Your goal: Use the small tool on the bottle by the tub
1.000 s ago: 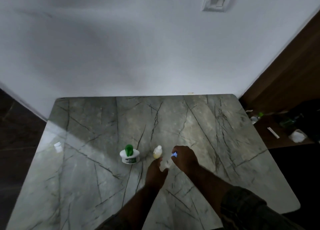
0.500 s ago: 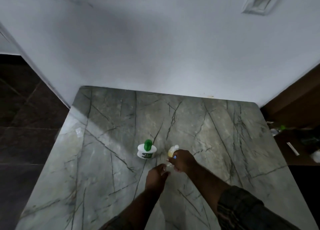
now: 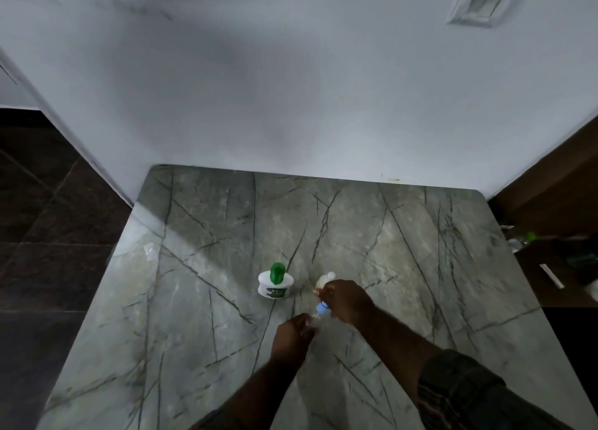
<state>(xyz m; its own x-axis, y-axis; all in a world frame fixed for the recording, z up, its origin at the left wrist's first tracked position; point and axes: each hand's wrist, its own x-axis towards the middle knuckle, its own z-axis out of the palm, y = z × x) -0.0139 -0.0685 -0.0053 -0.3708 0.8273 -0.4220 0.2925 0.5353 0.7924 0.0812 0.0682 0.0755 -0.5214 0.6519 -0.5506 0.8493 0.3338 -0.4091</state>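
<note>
My left hand point(image 3: 293, 334) was curled round the body of a small clear bottle point(image 3: 315, 318), gripping it low over the marble table point(image 3: 404, 267). My right hand point(image 3: 348, 301) was up at the neck, fingers pinched on the blue cap point(image 3: 322, 308). So both hands were clamped on the same little bottle, one at each end, and it sat tilted between them near the middle of the table. How much of it touched the stone, I could not tell.

Just beyond my right knuckles stood a small yellowish bottle point(image 3: 323, 280), very near, perhaps touching; too blurred to say. To its left, apart from both hands, stood a white tub with a green top point(image 3: 275, 282).

Room to move? Wide bare stone lay left of the tub out to the table's left edge, and more to the right toward the far corner. The wall point(image 3: 291, 89) met the table's back edge, well away from my hands. Dark floor point(image 3: 48, 235) dropped off on the left; a wooden surface point(image 3: 550, 186) stood past the right edge.
</note>
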